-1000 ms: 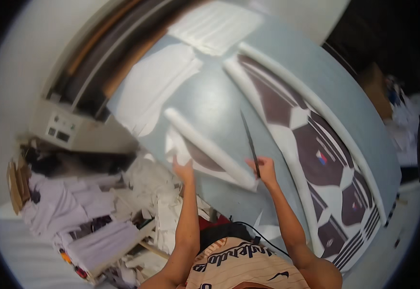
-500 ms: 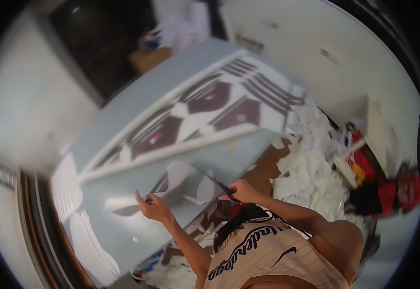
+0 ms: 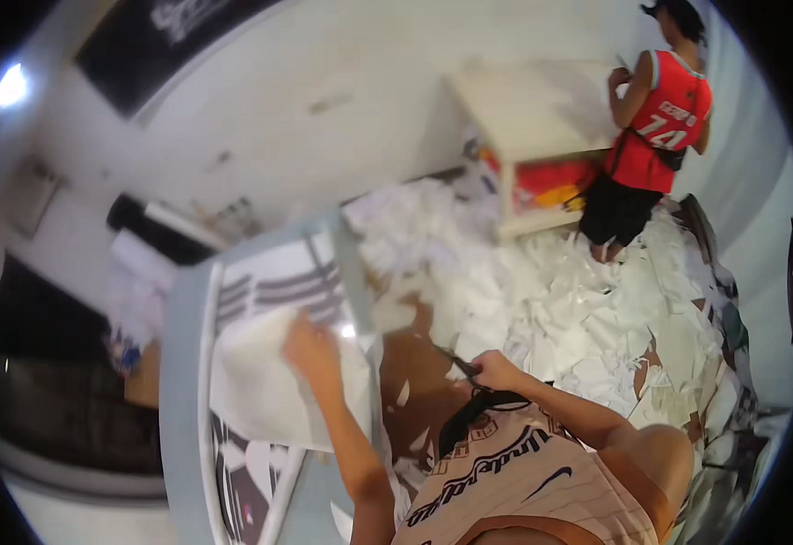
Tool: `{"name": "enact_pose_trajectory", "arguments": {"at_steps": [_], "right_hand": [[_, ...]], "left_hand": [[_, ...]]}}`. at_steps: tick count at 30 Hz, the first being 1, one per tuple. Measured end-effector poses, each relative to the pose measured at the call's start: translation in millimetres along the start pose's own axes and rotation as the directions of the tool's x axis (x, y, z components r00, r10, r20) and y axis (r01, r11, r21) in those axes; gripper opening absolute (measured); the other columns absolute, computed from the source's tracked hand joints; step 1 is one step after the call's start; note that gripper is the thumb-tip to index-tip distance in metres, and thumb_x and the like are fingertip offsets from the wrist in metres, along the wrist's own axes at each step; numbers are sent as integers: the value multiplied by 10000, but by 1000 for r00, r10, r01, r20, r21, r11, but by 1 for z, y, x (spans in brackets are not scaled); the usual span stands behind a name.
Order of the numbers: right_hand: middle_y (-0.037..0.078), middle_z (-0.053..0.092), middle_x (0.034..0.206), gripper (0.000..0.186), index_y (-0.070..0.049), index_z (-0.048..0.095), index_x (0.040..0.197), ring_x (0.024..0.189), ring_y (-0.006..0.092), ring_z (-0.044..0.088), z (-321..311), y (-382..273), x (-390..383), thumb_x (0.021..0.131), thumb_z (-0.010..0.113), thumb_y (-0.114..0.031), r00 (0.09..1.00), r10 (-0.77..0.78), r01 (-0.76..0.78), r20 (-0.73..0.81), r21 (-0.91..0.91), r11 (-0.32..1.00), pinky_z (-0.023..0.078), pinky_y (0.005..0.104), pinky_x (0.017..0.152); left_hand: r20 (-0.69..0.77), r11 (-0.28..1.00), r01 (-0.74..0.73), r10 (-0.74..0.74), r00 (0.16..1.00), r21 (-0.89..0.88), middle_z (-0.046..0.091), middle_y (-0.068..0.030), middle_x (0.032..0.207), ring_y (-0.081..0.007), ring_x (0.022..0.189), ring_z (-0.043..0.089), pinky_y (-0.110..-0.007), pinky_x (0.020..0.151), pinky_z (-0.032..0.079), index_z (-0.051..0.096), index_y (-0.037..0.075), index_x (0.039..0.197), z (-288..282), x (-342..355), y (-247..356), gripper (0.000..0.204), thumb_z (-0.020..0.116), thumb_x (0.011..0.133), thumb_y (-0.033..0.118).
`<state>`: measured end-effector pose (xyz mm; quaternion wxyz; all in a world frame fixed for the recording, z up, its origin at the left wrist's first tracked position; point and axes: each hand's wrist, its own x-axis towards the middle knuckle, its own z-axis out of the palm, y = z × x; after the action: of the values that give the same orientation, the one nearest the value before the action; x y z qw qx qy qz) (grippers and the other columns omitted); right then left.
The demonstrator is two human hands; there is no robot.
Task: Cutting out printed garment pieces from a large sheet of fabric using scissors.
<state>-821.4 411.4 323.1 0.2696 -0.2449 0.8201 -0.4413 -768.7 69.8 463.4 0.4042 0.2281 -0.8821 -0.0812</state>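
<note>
My right hand (image 3: 498,371) is closed around dark scissors (image 3: 459,362), which it holds in front of my body, to the right of the table. The blades point up and left, away from me. My left hand (image 3: 310,350) reaches over the table and grips the upper edge of a large white cut piece (image 3: 256,386), its plain side up. Motion smears the fingers. Beneath the piece lies a white printed sheet (image 3: 310,259) with dark stripes and dark panels, partly covered by it.
The pale blue table (image 3: 181,363) runs along the left. White scraps (image 3: 542,300) cover the brown floor (image 3: 406,363). A person in a red jersey (image 3: 664,127) stands at a pale wooden table (image 3: 542,109) with red and yellow cloth (image 3: 551,186) under its top. A cardboard box (image 3: 144,377) sits beyond my table.
My view has swung right, bringing the other person into sight. My left hand has carried the cut piece over the printed sheet. The scissors have come away from it, still in my right hand.
</note>
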Motion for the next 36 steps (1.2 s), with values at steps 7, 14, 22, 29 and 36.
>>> {"name": "enact_pose_trajectory", "arguments": {"at_steps": [7, 14, 22, 29, 36], "right_hand": [[66, 595, 498, 460, 16, 688, 639, 400, 136, 564, -200, 131, 1, 758, 898, -376, 742, 451, -391, -496, 226, 892, 450, 293, 420], [63, 579, 494, 476, 30, 665, 620, 396, 140, 553, -266, 183, 21, 775, 886, -363, 320, 715, -381, -622, 606, 698, 446, 310, 411], [23, 560, 532, 410, -6, 663, 670, 413, 99, 479, -283, 185, 106, 803, 870, -334, 71, 859, -192, -507, 838, 510, 340, 269, 404], [18, 569, 542, 425, 2, 666, 697, 419, 94, 504, -318, 153, 163, 811, 867, -355, 69, 891, -244, -448, 859, 451, 377, 250, 407], [17, 550, 522, 424, 12, 653, 663, 428, 92, 485, -315, 171, 146, 813, 866, -322, 187, 808, -430, -558, 694, 578, 342, 271, 411]], "left_hand": [[244, 805, -18, 201, 949, -594, 680, -259, 1174, -422, 1116, 639, -456, 996, 496, 660, -40, 1206, 264, 148, 256, 404, 618, 815, 48], [-168, 503, -229, 163, 972, -833, 654, -227, 1302, -367, 1186, 634, -409, 1009, 476, 618, -54, 1294, 403, 308, 451, 419, 602, 887, 45], [-21, 214, 9, -137, 990, -977, 627, -130, 1315, -179, 974, 618, -280, 834, 506, 562, -16, 1376, 547, 325, 487, 419, 572, 957, -5], [452, 316, 435, -20, 892, -843, 598, -201, 1370, -329, 1327, 519, -422, 1112, 390, 589, -22, 1332, 792, 254, 510, 387, 629, 975, 123], [655, 252, 605, 320, 684, -755, 547, -204, 1434, -316, 1250, 608, -345, 1018, 486, 461, 18, 1483, 816, 193, 529, 699, 767, 917, 292]]}}
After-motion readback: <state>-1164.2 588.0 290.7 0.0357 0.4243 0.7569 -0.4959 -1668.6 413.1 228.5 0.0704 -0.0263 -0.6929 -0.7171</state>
